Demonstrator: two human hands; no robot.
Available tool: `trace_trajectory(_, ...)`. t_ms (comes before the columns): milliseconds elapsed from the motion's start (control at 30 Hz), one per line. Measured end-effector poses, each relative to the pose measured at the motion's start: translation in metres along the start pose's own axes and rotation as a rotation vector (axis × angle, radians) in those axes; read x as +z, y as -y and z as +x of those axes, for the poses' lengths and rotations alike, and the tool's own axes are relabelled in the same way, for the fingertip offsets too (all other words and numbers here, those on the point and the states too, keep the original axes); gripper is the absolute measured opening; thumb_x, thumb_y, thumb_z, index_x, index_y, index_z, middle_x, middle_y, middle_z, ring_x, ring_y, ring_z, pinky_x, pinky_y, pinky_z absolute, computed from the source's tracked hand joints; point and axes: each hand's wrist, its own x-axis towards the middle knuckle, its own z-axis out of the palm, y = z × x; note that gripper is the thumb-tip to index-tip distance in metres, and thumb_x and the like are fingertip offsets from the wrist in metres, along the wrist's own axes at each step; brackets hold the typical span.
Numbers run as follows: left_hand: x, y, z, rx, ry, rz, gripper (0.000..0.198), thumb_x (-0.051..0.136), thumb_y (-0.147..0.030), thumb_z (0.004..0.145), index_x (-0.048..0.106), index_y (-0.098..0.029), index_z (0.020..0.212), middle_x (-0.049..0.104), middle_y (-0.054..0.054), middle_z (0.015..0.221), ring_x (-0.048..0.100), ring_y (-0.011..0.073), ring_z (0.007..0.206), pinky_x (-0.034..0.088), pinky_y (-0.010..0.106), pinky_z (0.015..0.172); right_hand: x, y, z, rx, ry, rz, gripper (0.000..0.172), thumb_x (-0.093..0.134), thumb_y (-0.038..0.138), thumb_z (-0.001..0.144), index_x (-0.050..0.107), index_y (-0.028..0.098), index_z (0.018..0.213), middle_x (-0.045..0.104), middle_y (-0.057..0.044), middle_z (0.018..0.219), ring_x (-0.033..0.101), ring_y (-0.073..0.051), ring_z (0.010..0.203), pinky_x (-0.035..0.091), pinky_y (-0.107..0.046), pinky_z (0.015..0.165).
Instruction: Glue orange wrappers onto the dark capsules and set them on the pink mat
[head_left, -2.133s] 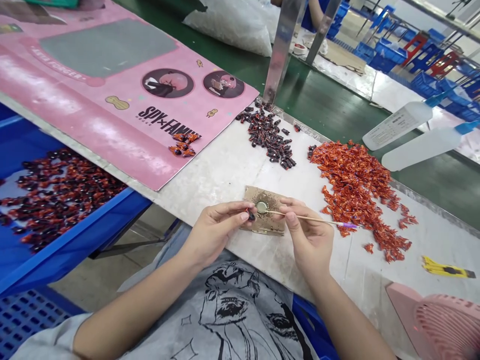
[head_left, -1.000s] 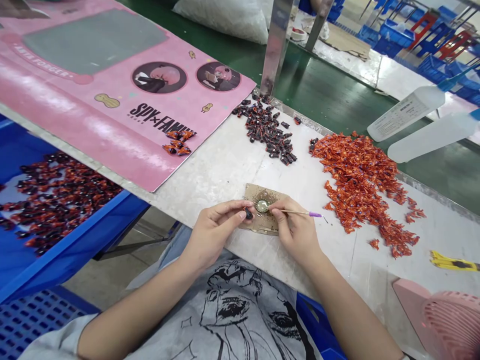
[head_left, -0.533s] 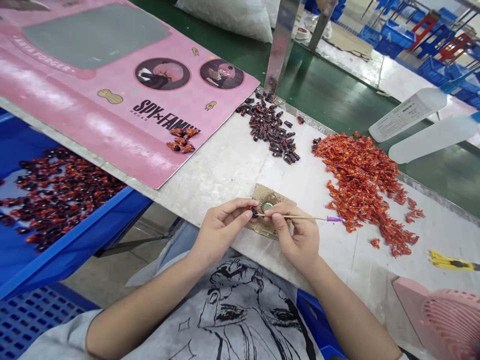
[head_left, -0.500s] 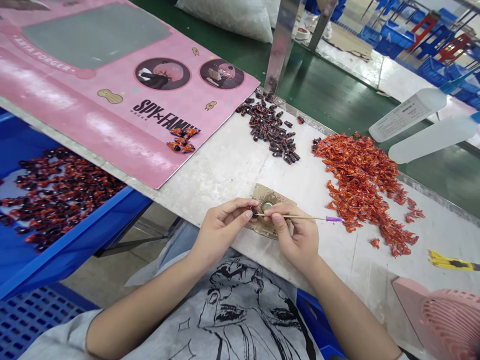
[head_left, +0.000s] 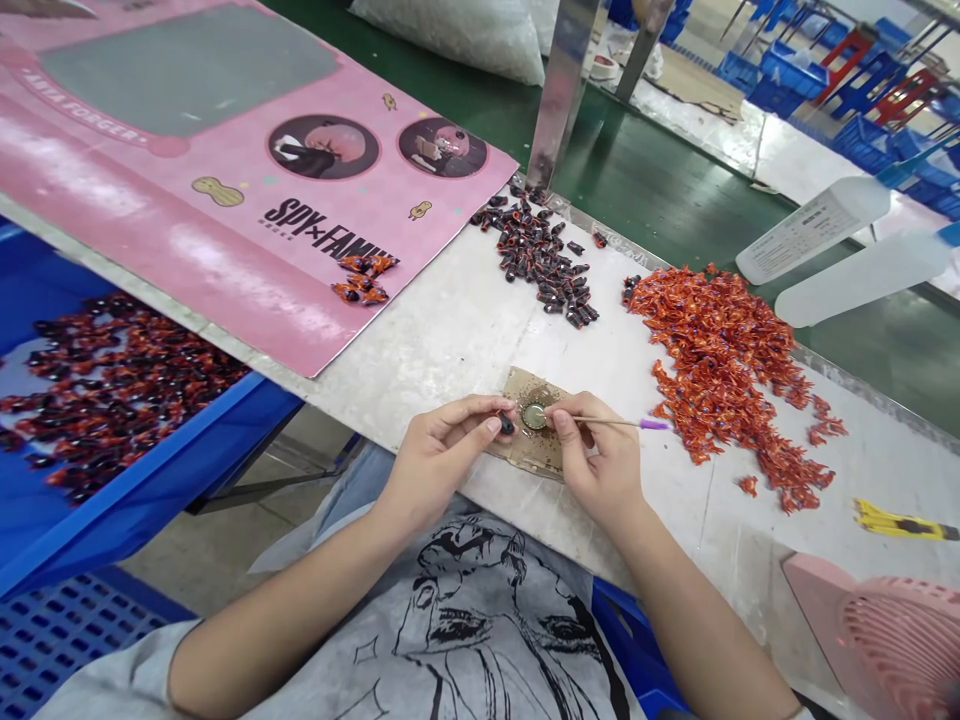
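My left hand (head_left: 439,460) pinches a small dark piece (head_left: 507,426) between thumb and fingertips, just left of a small round metal dish (head_left: 534,416). That dish sits on a scrap of brown cardboard (head_left: 536,455) at the near edge of the white bench. My right hand (head_left: 596,465) is closed on a thin wooden stick with a purple end (head_left: 622,423); its tip rests at the dish. A pile of dark pieces (head_left: 544,260) lies farther back, and a large heap of orange pieces (head_left: 724,365) spreads to the right.
A pink printed card sheet (head_left: 225,180) lies at left with a few orange pieces (head_left: 360,278) on it. A blue bin (head_left: 165,470) of dark and orange pieces stands lower left. White squeeze bottles (head_left: 817,235), a yellow knife (head_left: 900,522) and a pink fan (head_left: 892,640) are at right.
The stick's tip has gone from the dark piece in my left hand back to the round dish. My left hand has stayed put, still pinching the piece.
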Motion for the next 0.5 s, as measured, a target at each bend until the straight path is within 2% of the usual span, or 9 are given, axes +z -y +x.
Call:
trace_trajectory(100, 0.001, 0.0, -0.001, -0.002, -0.014, 0.006, 0.018, 0.086, -0.029, 0.066, 0.082, -0.021, 0.081, 0.079, 0.004, 0.082, 0.071, 0.0165, 0.073, 0.061, 0.028, 0.073, 0.001, -0.002, -0.001, 0.055, 0.038, -0.034, 0.023, 0.05, 0.021, 0.093, 0.065, 0.019, 0.077, 0.073, -0.007, 0.075, 0.069, -0.02, 0.07, 0.056, -0.031, 0.066)
trace_trajectory(267, 0.0, 0.001, -0.001, 0.003, -0.015, 0.036, 0.023, 0.085, -0.03, 0.067, 0.082, -0.021, 0.088, 0.079, 0.004, 0.082, 0.072, 0.0167, 0.071, 0.062, 0.029, 0.074, 0.001, 0.009, -0.005, 0.16, -0.036, 0.233, 0.021, 0.051, 0.025, 0.097, 0.067, 0.02, 0.084, 0.073, -0.003, 0.075, 0.069, -0.015, 0.066, 0.055, -0.025, 0.06)
trace_trajectory(500, -0.003, 0.002, -0.003, 0.037, 0.008, 0.133, 0.022, 0.084, -0.033, 0.07, 0.081, -0.02, 0.088, 0.081, 0.007, 0.091, 0.075, 0.0218, 0.085, 0.062, 0.032, 0.079, 0.004, 0.015, -0.006, 0.115, -0.033, 0.398, 0.016, 0.055, 0.021, 0.096, 0.069, 0.02, 0.089, 0.075, -0.003, 0.08, 0.071, -0.013, 0.07, 0.057, -0.023, 0.063)
